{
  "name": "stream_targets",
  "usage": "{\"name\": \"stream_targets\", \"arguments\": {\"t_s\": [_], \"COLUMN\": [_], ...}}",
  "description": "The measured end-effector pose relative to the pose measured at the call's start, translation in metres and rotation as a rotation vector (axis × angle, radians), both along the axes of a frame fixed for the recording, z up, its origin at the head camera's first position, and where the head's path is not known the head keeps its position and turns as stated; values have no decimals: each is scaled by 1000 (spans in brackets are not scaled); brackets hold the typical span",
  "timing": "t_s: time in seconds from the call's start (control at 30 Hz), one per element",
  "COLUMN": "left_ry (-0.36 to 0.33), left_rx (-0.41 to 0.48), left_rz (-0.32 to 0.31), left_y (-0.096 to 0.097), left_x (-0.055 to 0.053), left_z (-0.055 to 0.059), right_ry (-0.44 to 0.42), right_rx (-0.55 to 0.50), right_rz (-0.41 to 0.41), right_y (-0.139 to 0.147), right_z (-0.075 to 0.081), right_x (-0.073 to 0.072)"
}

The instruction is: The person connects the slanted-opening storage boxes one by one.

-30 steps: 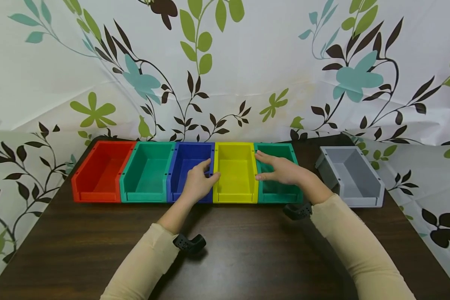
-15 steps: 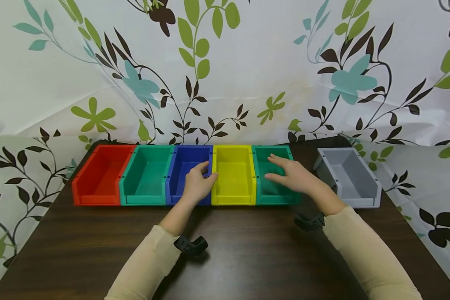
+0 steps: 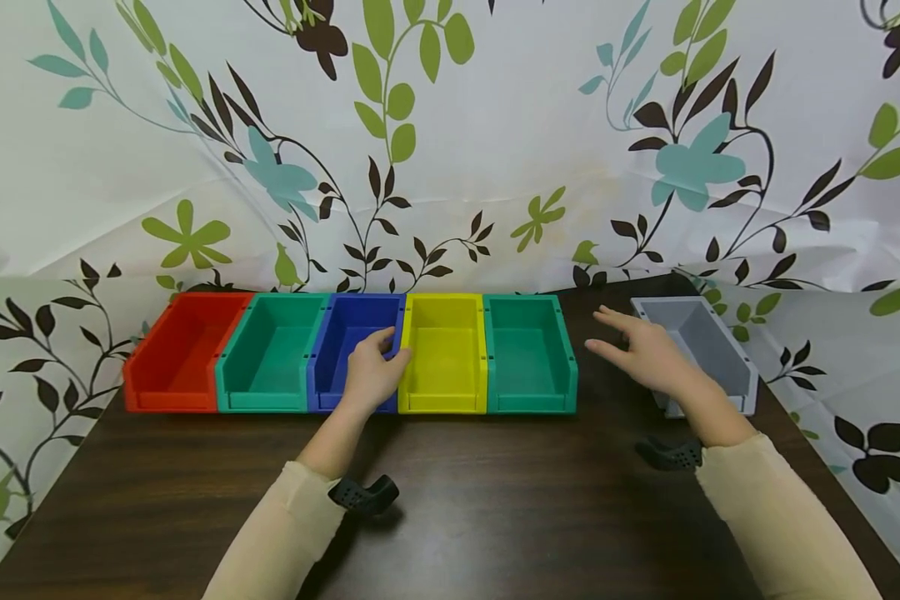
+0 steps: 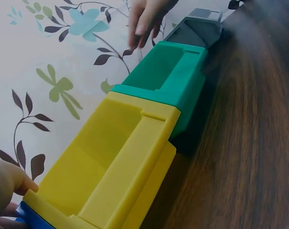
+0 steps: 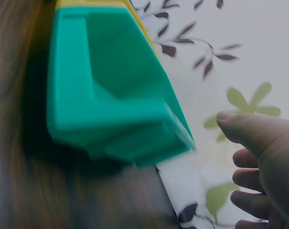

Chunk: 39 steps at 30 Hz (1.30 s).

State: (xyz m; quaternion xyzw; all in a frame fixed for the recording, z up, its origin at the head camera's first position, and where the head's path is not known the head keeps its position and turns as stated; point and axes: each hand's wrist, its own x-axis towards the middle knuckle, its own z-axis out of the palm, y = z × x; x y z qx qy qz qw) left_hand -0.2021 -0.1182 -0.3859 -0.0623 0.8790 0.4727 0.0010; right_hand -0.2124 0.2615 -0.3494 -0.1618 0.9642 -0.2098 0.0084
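Note:
My left hand point(image 3: 371, 375) grips the meeting side walls of the blue bin point(image 3: 336, 354) and the yellow bin point(image 3: 444, 358). In the left wrist view its thumb point(image 4: 24, 179) lies on the yellow rim, while its fingers sit by the blue edge. To the right of the row my right hand point(image 3: 656, 354) is held with fingers extended, holding nothing. It overlaps the left side of a grey bin point(image 3: 720, 354), which stands apart. A green bin point(image 3: 528, 354) adjoins the yellow one; the right wrist view shows this green bin point(image 5: 120, 114) blurred, left of the hand.
A red bin point(image 3: 183, 354) and another green bin point(image 3: 273, 354) form the left end of the row. All stand on a dark wooden table point(image 3: 480, 500), in front of a leaf-patterned cloth point(image 3: 495, 125). Dark cameras point(image 3: 363, 493) are worn on both wrists.
My right hand has left the right green bin and moved right to the grey bin. The coloured row has slid slightly left along with my left hand, leaving a wider gap before the grey bin.

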Motion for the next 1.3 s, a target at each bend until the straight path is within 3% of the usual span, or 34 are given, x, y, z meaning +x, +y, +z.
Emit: {"name": "stream_targets", "arguments": {"t_s": [0.13,0.27,0.53,0.7,0.8,0.97,1.1,1.3], "left_ry": [17,99,316,370,323,160,51,-35], "left_rx": [-31,-113,-295,-349,-282,-115,-37,37], "left_rz": [-3,-15,-49,-108,-166,-226,-237,-223], "left_y": [-5,-1,25,46,59,74,82,89], "left_x": [1,3,7,5,1,-8,-14,-18], "left_z": [-1,-3,-1,1,2,-2,-4,-3], "right_ry": [-19,5,52,37,25,5,-32,-112], "right_rx": [30,65,76,82,90,87,85,65], "right_rz": [-71,-125,-225,-326,-386,-424,-469,-534], "right_y": [19,40,81,101,111,124,134,143], "right_z": [6,8,1,-4,-7,-14,-18,-17], "right_x": [7,12,15,16,17,20,20,20]}}
